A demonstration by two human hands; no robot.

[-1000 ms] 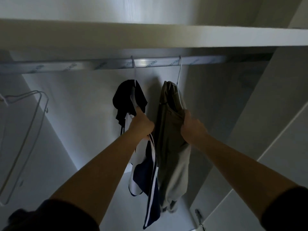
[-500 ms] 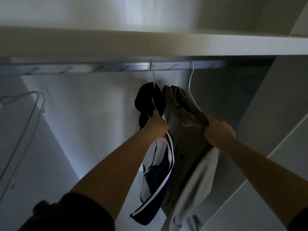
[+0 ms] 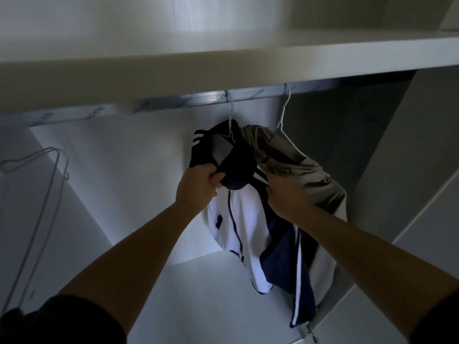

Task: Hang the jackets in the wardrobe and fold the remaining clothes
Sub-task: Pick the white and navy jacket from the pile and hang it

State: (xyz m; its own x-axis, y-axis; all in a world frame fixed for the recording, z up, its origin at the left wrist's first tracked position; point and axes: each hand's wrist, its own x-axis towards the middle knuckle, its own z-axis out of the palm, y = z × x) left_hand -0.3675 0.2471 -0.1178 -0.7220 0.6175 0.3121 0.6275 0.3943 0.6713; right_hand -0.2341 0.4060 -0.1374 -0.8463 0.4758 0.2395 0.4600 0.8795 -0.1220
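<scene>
Head view: my left hand [image 3: 198, 184] and right hand [image 3: 288, 197] both clutch the navy-and-white jacket [image 3: 246, 219] on its hanger [image 3: 231, 112]. I judge this the hanging step; next I'd square the collar, then release.

Empty hangers [image 3: 37, 155] far left cut off by frame edge. Right hand [image 3: 288, 197] fingertips hidden btwn navy/white jacket [image 3: 246, 219] & khaki jacket [image 3: 298, 165]; which one it grips unclear. Rail [image 3: 154, 106] print blurred, mostly unreadable.
</scene>
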